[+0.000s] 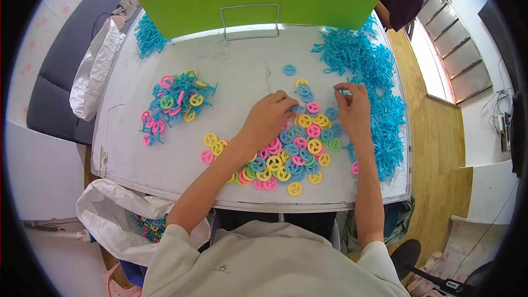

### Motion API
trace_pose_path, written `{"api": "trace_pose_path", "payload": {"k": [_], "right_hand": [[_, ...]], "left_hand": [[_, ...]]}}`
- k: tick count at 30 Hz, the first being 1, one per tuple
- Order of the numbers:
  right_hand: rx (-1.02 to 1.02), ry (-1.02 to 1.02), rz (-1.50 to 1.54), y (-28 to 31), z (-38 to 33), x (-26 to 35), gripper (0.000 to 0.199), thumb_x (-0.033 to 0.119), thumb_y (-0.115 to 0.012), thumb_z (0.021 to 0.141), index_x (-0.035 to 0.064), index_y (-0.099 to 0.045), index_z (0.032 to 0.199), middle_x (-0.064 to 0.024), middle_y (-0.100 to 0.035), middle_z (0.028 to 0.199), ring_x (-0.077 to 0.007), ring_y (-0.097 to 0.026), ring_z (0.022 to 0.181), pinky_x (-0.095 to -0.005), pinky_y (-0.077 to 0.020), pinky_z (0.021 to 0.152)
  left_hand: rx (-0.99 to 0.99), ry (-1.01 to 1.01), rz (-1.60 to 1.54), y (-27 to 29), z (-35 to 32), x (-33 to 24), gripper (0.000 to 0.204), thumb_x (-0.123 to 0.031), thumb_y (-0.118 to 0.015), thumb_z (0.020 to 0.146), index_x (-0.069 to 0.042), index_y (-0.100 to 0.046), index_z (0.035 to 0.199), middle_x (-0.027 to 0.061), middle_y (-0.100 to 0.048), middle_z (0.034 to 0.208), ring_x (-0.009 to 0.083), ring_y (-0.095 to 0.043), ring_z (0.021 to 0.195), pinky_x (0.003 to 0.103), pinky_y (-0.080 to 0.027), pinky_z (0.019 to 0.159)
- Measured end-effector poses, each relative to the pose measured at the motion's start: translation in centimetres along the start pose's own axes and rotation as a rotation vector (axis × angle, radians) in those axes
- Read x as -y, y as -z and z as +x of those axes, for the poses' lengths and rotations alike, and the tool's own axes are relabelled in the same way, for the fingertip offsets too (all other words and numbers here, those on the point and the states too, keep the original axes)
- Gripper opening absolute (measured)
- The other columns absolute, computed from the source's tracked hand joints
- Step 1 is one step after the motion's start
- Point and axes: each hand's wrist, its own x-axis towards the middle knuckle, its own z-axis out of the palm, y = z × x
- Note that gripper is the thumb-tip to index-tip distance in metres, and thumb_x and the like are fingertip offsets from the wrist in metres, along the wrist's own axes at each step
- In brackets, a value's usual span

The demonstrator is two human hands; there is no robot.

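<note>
While your left hand point(268, 116) rests curled over the near edge of the wheel pile point(291, 151), its fingertips pinch a small blue wheel point(297, 109) just beyond the knuckles, so that hand is closed on a piece. Your right hand point(353, 107) sits just to the right of it, thumb and forefinger drawn together on a thin blue peg point(342, 92) at the tips; the other fingers are loosely bent. Both pieces lie between your two sets of fingertips, close but, as far as you can tell here, not yet touching. The wheel looks like light, stiff moulded plastic, smooth enough to slip, so you would best take it by the rim with the hub left clear. It is round and flat, with no long axis of its own, and whether it lies flat or tilts in your pinch cannot be told. The peg is slender and probably a little springy; hold it near mid-length. Its long axis seems to run roughly across, toward your left fingertips, though it is too small to be sure. More blue pegs point(379, 93) are heaped beyond and to the right of your right fingers on the white table point(242, 77).
</note>
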Motion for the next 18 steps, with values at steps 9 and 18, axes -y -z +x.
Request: {"api": "trace_pose_path", "payload": {"k": [9,18], "right_hand": [[0.242,-0.210,0.750,-0.7,-0.6,2.5,0.024,0.014,-0.059,0.094,0.0033,-0.062,0.115,-0.0022,-0.065,0.095,-0.0090,-0.060,0.077,-0.0238,-0.0500,0.068],[0.387,-0.366,0.984,-1.4,-1.7,4.1,0.029,0.011,-0.060,0.092,-0.0027,-0.059,0.118,-0.0076,-0.065,0.097,-0.0118,-0.065,0.086,-0.0235,-0.0540,0.075]], "left_hand": [[-0.119,0.374,-0.416,0.8,0.2,0.2,0.007,-0.005,-0.066,0.085,0.000,-0.064,0.090,0.0071,-0.065,0.086,0.0164,-0.067,0.078,0.027,-0.051,0.058],[-0.142,0.671,-0.999,2.7,0.7,-0.5,0.019,-0.011,-0.058,0.093,0.000,-0.057,0.109,0.0101,-0.064,0.093,0.0145,-0.066,0.079,0.024,-0.053,0.064]]}}
